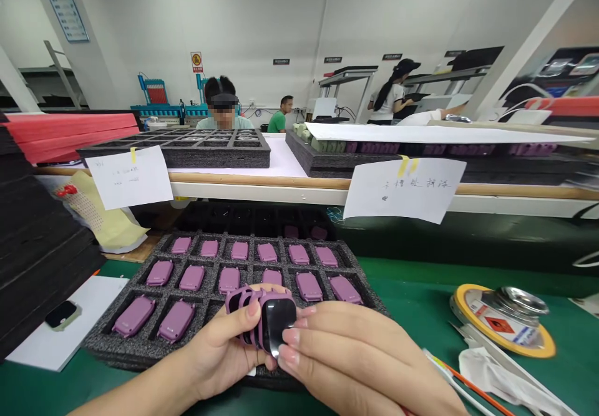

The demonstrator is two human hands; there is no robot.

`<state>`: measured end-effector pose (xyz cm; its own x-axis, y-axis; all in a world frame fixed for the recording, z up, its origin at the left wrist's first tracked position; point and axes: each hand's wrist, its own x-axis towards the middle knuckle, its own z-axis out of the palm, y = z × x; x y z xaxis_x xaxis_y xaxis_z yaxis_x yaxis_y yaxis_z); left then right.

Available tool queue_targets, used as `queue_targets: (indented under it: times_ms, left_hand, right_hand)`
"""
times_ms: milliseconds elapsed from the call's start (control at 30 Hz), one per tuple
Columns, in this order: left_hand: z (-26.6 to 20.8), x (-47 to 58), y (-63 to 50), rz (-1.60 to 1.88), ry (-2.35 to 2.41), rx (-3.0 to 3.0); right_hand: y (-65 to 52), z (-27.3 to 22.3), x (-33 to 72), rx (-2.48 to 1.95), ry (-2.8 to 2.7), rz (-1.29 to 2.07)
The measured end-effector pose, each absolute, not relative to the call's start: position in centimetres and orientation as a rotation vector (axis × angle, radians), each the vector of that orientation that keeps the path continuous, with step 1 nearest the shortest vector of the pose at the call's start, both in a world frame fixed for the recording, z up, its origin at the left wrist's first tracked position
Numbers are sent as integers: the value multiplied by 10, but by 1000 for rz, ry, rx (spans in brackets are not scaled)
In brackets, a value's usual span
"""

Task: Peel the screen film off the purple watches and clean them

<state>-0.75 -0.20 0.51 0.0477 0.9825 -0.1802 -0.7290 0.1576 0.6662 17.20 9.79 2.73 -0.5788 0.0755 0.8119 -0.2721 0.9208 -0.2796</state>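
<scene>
My left hand (224, 347) is wrapped round a row of purple smartwatch cases (243, 300) held side by side. The front one carries a glossy black screen (279, 321) that faces right and toward me. Pressed together, the fingers of my right hand (350, 347) pinch the right edge of this front case; its thumb is hidden. Below and beyond my hands lies a black foam tray (107, 335), with single purple watch cases (192, 277) lying face down in its compartments. My hands cover part of the tray's front row.
A green watch (63, 315) lies on white paper (88, 335) at left, beside stacked black foam trays (42, 254). At right stand a metal-topped dispenser (508, 322) and a crumpled white cloth (496, 372). A shelf (262, 188) with more trays crosses ahead; people are beyond it.
</scene>
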Motion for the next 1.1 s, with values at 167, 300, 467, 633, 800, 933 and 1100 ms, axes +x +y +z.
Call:
queue_targets:
  times_ms: [167, 300, 467, 633, 800, 933, 1100]
  left_hand:
    - [2, -9, -3, 1380, 674, 449]
    - [4, -6, -2, 1432, 688, 403]
    - [11, -1, 2, 1473, 742, 421]
    - [12, -1, 5, 1467, 690, 388]
    - [8, -6, 2, 1414, 667, 377]
    - [4, -7, 1, 1377, 718, 372]
    - [7, -2, 4, 1518, 743, 299]
  right_hand:
    - [97, 35, 163, 266, -2177, 242]
    - [92, 35, 157, 131, -2209, 226]
    - [90, 20, 148, -129, -2256, 560]
    - [93, 25, 150, -133, -2138, 860]
    - [96, 29, 152, -104, -2145, 836]
    - [96, 27, 151, -51, -2171, 750]
    - [102, 31, 154, -137, -2236, 558]
